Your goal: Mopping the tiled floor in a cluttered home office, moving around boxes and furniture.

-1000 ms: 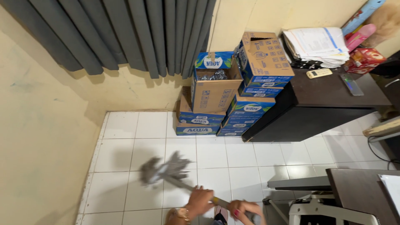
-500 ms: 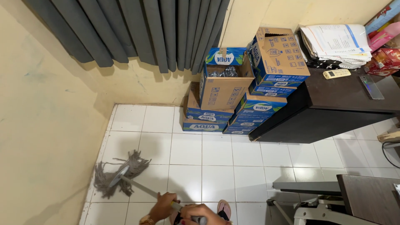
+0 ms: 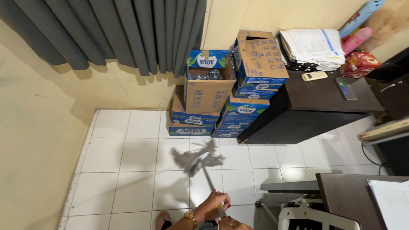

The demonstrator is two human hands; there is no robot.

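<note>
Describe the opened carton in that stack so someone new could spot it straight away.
Look at the stack of cartons between the grey curtain and the dark desk. The opened carton sits on top on the curtain side. Unlike its sealed neighbours, its flap stands up and clear bottles show inside.

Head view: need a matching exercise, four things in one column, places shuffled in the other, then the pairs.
Things:
1. mop head
2. remote control
3. stack of papers
4. cardboard boxes

Places:
A. piled against the wall beside the dark desk
B. on the white floor tiles
C. at the back of the desk, against the wall
D. on the desk top, in front of the papers

Pairs: 1-B, 2-D, 3-C, 4-A
</note>
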